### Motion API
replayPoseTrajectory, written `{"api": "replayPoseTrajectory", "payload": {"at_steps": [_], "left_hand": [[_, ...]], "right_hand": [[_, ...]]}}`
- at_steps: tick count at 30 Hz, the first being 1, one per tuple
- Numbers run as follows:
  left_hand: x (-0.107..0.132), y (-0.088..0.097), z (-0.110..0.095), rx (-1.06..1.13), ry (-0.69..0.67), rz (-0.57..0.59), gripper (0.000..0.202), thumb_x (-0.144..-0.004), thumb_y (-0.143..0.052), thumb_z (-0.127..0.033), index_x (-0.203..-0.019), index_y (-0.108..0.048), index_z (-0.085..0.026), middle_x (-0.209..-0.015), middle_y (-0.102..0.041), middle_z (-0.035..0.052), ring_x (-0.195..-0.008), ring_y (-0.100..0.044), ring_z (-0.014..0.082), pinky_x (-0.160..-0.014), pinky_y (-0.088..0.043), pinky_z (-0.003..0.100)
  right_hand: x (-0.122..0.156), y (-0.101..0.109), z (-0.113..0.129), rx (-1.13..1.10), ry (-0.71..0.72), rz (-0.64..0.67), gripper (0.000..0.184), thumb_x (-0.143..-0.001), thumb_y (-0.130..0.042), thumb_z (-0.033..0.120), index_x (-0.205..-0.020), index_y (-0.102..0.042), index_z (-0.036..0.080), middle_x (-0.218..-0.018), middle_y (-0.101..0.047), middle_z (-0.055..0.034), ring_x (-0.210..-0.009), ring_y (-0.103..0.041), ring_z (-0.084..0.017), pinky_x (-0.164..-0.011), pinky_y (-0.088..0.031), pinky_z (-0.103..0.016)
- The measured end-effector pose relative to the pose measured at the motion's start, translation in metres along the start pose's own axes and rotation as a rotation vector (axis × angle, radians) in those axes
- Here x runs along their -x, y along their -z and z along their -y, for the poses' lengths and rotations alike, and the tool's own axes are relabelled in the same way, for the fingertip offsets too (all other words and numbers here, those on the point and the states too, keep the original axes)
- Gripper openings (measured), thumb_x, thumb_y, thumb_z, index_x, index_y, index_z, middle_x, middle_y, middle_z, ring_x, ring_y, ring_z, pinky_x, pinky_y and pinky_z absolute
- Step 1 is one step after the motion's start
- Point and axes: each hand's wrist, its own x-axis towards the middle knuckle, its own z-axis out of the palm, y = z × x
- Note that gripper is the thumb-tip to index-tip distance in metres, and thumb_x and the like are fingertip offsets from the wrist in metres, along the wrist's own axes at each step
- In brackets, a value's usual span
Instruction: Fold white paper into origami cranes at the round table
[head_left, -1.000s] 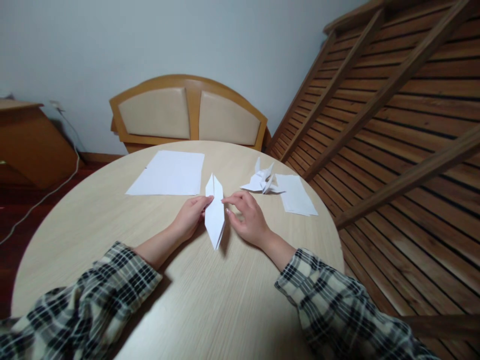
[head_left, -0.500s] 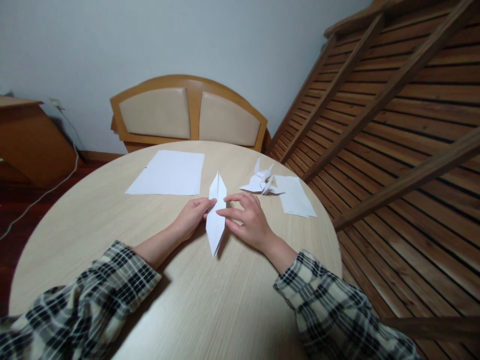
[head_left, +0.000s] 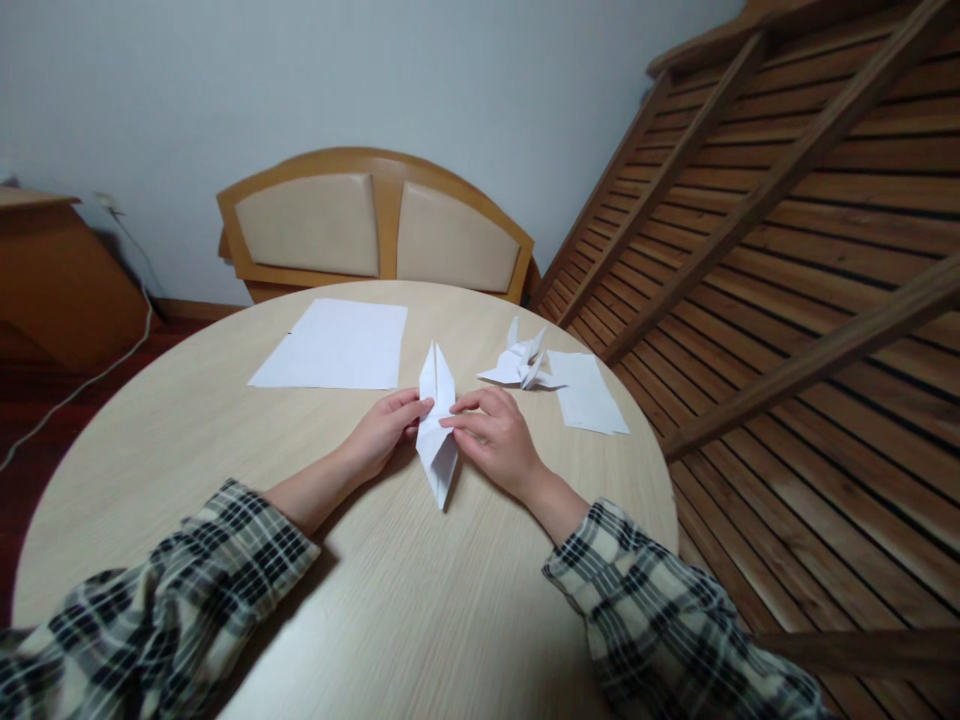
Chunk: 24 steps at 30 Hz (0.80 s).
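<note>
A long diamond of folded white paper (head_left: 436,440) stands out between my hands over the round table (head_left: 360,620). It has a slit down its far point, and its near half is creased, with a shaded flap on the right. My left hand (head_left: 386,430) pinches its left edge, thumb on top and fingers beneath. On the right edge, my right hand (head_left: 495,430) grips the paper near its middle with thumb and fingertips. Folded white paper cranes (head_left: 521,360) rest beyond my right hand, overlapping so that I cannot separate them clearly.
White paper sheets (head_left: 337,345) lie at the far left of the table. Smaller white paper pieces (head_left: 589,395) lie by its right edge. Behind it is a padded wooden headboard (head_left: 382,215); a slatted wooden frame (head_left: 787,250) leans at the right.
The near half of the folded paper has turned and opened along its right side, showing a shaded flap. My right fingers have drawn closer together on its edge.
</note>
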Motion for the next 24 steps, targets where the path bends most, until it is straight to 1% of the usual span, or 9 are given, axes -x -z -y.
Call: {"api": "replayPoseTrajectory", "payload": {"at_steps": [2,5,9,12,14,17,20,24], "left_hand": [[0.0,0.001,0.001,0.013,-0.013,0.019,0.023,-0.073,-0.075,-0.029,-0.088,-0.068,-0.013,-0.074,-0.064,0.0017,-0.058,-0.051,0.0098,-0.053,-0.035,0.022],[0.0,0.002,0.002,0.016,-0.039,0.024,0.02,-0.074,-0.075,-0.028,-0.086,-0.067,-0.014,-0.07,-0.06,-0.0005,-0.056,-0.047,0.0079,-0.052,-0.032,0.021],[0.0,0.001,0.004,-0.012,-0.039,0.03,0.02,-0.073,-0.075,-0.027,-0.087,-0.067,-0.015,-0.076,-0.064,0.001,-0.06,-0.051,0.0087,-0.055,-0.035,0.021],[0.0,0.0,0.004,-0.053,-0.05,0.038,0.019,-0.071,-0.073,-0.025,-0.087,-0.067,-0.015,-0.074,-0.063,0.0,-0.058,-0.048,0.0081,-0.054,-0.033,0.02],[0.001,-0.001,0.004,-0.066,-0.053,0.065,0.02,-0.071,-0.072,-0.025,-0.088,-0.068,-0.015,-0.073,-0.062,-0.0004,-0.057,-0.047,0.0079,-0.054,-0.033,0.02],[0.0,0.0,0.006,-0.082,-0.061,0.11,0.021,-0.072,-0.072,-0.026,-0.089,-0.067,-0.014,-0.069,-0.058,-0.0015,-0.054,-0.042,0.0076,-0.052,-0.03,0.021],[-0.001,0.001,0.008,-0.123,-0.065,0.149,0.022,-0.075,-0.07,-0.028,-0.092,-0.066,-0.014,-0.065,-0.054,-0.0028,-0.052,-0.039,0.008,-0.051,-0.027,0.021],[-0.002,0.002,0.008,-0.15,-0.057,0.198,0.026,-0.077,-0.069,-0.032,-0.096,-0.064,-0.014,-0.065,-0.052,-0.0035,-0.053,-0.036,0.008,-0.052,-0.027,0.022]], "right_hand": [[0.0,-0.001,-0.001,-0.041,-0.025,-0.037,0.017,-0.086,-0.061,0.017,-0.088,-0.075,0.028,-0.094,-0.069,-0.0029,-0.093,-0.058,-0.021,-0.087,-0.044,-0.042],[0.0,-0.004,-0.002,-0.097,-0.065,-0.073,0.016,-0.086,-0.061,0.017,-0.085,-0.073,0.026,-0.09,-0.069,-0.0028,-0.091,-0.058,-0.02,-0.087,-0.045,-0.041],[0.0,-0.007,-0.002,-0.149,-0.128,-0.094,0.013,-0.085,-0.06,0.017,-0.081,-0.07,0.024,-0.085,-0.066,-0.0027,-0.088,-0.058,-0.02,-0.083,-0.046,-0.039],[0.0,-0.009,0.0,-0.191,-0.181,-0.103,0.011,-0.087,-0.062,0.021,-0.077,-0.068,0.022,-0.083,-0.064,-0.0028,-0.086,-0.058,-0.019,-0.081,-0.046,-0.038],[0.0,-0.009,0.002,-0.208,-0.222,-0.111,0.014,-0.087,-0.063,0.024,-0.074,-0.066,0.022,-0.081,-0.062,-0.0025,-0.085,-0.058,-0.019,-0.081,-0.046,-0.037],[0.0,-0.009,0.003,-0.227,-0.276,-0.125,0.015,-0.086,-0.064,0.023,-0.071,-0.065,0.022,-0.081,-0.06,-0.0021,-0.085,-0.057,-0.018,-0.082,-0.046,-0.037],[0.002,-0.012,0.002,-0.247,-0.315,-0.165,0.011,-0.085,-0.066,0.023,-0.074,-0.067,0.022,-0.088,-0.058,-0.0036,-0.09,-0.057,-0.019,-0.086,-0.047,-0.038],[0.005,-0.019,0.0,-0.307,-0.396,-0.245,0.009,-0.083,-0.068,0.027,-0.076,-0.07,0.021,-0.115,-0.056,-0.0085,-0.101,-0.058,-0.019,-0.094,-0.048,-0.04]]}}
